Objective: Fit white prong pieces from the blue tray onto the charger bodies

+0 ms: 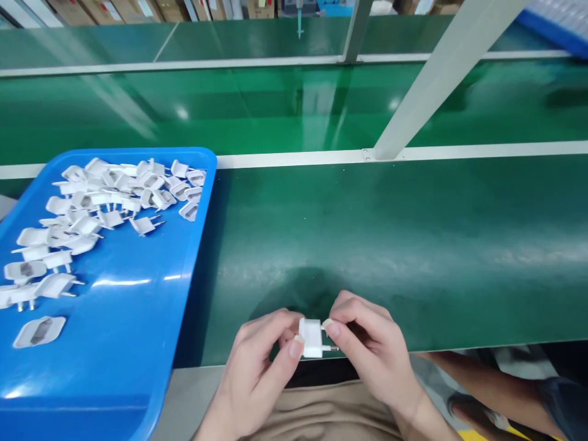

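Observation:
A white plug housing (312, 338) with two metal pins is held up just over the front edge of the green bench. My left hand (264, 361) pinches its body from the left between thumb and fingers. From the other side my right hand (367, 340) closes thumb and forefinger around the upper pin, which is mostly covered by the fingertips; the lower pin shows below. To the left stands a blue tray (151, 318) with many similar white plugs (114, 187) heaped toward its back and left. One plug housing (40, 332) lies apart near the tray's left side.
The green bench (390, 245) runs across the view. A pale metal post (427, 86) rises from the white rail behind it. Beyond is a green belt, then cardboard boxes (138, 9). Another person's arm (496, 386) shows at the lower right.

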{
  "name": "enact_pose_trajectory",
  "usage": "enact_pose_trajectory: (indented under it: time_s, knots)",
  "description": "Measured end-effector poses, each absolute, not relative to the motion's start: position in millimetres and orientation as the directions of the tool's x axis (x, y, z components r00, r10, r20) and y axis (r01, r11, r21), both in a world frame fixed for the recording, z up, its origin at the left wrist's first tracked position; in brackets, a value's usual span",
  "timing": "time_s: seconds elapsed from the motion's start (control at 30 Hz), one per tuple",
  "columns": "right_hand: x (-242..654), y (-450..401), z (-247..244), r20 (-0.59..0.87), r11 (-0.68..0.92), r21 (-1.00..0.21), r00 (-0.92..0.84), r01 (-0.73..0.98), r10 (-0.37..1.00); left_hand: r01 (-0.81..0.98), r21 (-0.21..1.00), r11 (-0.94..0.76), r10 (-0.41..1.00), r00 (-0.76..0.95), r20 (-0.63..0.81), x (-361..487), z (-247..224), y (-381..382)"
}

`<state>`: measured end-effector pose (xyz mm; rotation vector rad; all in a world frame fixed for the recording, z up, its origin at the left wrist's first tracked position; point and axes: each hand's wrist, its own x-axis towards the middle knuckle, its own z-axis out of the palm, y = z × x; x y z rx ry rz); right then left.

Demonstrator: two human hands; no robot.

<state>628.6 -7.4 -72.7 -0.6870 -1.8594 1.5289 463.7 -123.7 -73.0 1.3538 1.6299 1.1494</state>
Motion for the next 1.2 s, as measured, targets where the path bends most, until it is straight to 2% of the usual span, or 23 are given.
enact_pose_trajectory:
  time_s: [0.3, 0.6, 0.9, 1.2]
  knots:
    - [631.1, -5.7, -79.2, 0.108, 0.145, -0.989, -0.688, -0.005, 0.717, 0.214, 0.976, 0.040, 0.979, -0.202, 0.004, 463.0, -78.8, -126.5]
    - [631.4, -10.3, -79.8, 0.118, 0.154, -0.988, -0.624, 0.004, 0.773, 0.163, 0.986, -0.036, 0.971, -0.226, 0.073, 459.3, -88.8, -128.3]
    - [621.2, -16.4, -77.2, 0.096, 0.211, -0.970, -0.597, 0.125, 0.797, 0.055, 0.998, -0.029, 0.945, -0.324, 0.046, 457.8, -88.0, -122.4]
    - [608.1, -18.4, -65.2, 0.275, 0.393, -0.917, -0.602, 0.071, 0.750, 0.131, 0.991, 0.029, 0.898, -0.439, 0.032, 466.5, -71.7, -119.9]
